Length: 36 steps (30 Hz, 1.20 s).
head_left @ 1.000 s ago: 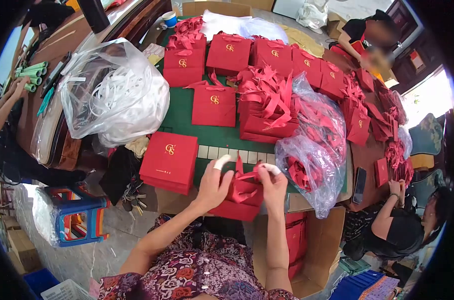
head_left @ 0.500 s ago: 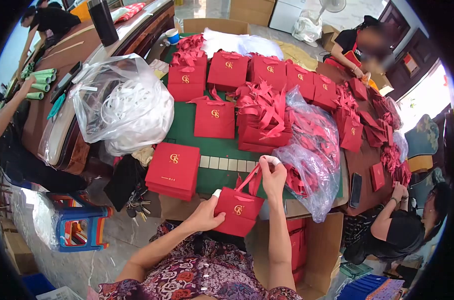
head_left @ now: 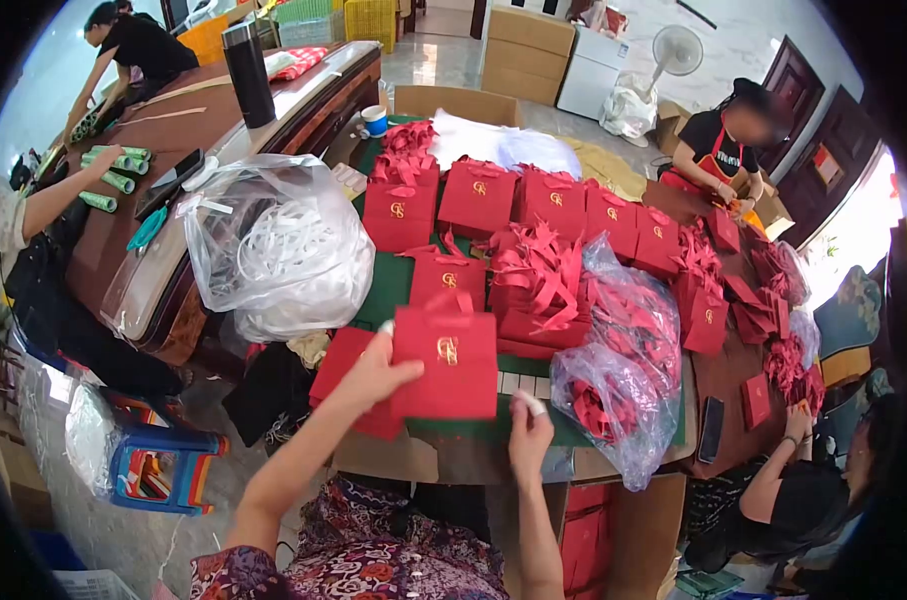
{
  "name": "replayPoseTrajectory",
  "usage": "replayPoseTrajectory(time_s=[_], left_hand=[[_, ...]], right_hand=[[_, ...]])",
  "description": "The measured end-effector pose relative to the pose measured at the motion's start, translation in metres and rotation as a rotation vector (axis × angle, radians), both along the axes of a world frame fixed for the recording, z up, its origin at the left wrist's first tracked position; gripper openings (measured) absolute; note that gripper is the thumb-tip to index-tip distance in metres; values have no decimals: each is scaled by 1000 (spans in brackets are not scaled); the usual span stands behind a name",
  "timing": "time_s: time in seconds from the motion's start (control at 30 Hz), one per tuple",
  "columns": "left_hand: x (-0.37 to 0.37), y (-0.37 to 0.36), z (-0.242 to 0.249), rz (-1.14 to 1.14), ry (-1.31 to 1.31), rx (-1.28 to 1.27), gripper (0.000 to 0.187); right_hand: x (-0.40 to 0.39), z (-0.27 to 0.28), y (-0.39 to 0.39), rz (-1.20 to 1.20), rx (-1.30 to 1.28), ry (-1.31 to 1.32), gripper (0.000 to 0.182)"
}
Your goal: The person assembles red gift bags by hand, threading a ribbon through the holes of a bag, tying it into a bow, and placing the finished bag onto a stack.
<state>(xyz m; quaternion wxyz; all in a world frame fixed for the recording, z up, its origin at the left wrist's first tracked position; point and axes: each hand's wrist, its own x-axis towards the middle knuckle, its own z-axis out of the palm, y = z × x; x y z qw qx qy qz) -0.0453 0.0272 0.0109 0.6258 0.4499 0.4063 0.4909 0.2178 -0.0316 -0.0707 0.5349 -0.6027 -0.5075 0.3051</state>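
Note:
A small red paper gift bag (head_left: 445, 375) with a gold logo is gripped at its left side by my left hand (head_left: 371, 375). It is upright, in front of another red gift bag (head_left: 448, 275) that stands on the green mat. Behind my left wrist, a stack of flat red bags (head_left: 338, 360) is partly covered. My right hand (head_left: 530, 435) is apart from the bag, low at the table's near edge. Its fingers are curled with nothing visible in them, and one fingertip is wrapped in white.
Rows of red gift bags (head_left: 475, 200) stand at the back. Right of centre lies a clear plastic bag of red ribbons (head_left: 628, 400); at left, a plastic bag of white ribbon (head_left: 283, 240). A phone (head_left: 710, 430) lies at right. Other people work around the tables.
My left hand has lifted the gift bag up and forward. My right hand has let go of its ribbon handle and dropped lower. The camera view has tilted up.

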Motion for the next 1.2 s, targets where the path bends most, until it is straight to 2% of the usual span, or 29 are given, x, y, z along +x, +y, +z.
replayPoseTrajectory(time_s=[0.07, 0.1, 0.17, 0.27, 0.3, 0.4, 0.47, 0.53, 0.57, 0.6, 0.67, 0.8, 0.87, 0.97, 1.07, 1.2], left_hand=[[-5, 35, 8, 117, 53, 135, 60], [-10, 54, 10, 145, 160, 165, 59], [-22, 105, -10, 182, 305, 326, 55], [-20, 148, -33, 273, 446, 334, 54], [-9, 141, -12, 255, 403, 265, 52], [-15, 173, -82, 181, 376, 129, 51], [-12, 177, -97, 175, 454, 66, 51], [-10, 178, -111, 191, 682, 170, 56], [-3, 158, -74, 221, 877, 244, 66], [1, 157, -73, 222, 881, 237, 66], [6, 157, -71, 307, 1122, 262, 73], [2, 147, -65, 335, 1188, 337, 73], [-9, 135, -61, 310, 1119, 372, 68], [-24, 100, -40, 150, 835, 371, 52], [-44, 66, -34, 94, 756, 337, 48], [-59, 23, -19, 49, 702, 341, 40]], right_hand=[[-10, 8, -14, 57, -23, -107, 19], [-19, 21, -21, 64, -86, -109, 17], [-23, 7, -27, 89, -56, -162, 16], [-26, 2, -29, 88, 18, -234, 15], [-27, 2, -29, 81, 48, -284, 14], [-27, 1, -29, 95, 53, -291, 14], [-27, 5, -30, 108, 43, -306, 14], [-31, 9, -30, 119, 31, -320, 15], [-34, 11, -29, 133, 13, -321, 16], [-37, 13, -27, 145, -5, -322, 18], [-48, 17, -26, 187, -20, -283, 20], [-78, 34, -20, 355, 11, -247, 28], [-91, 35, -15, 392, 49, -239, 35], [-106, 45, -6, 559, 117, -347, 43], [-113, 31, 1, 588, 239, -463, 37], [-108, 22, -1, 569, 314, -458, 31]])
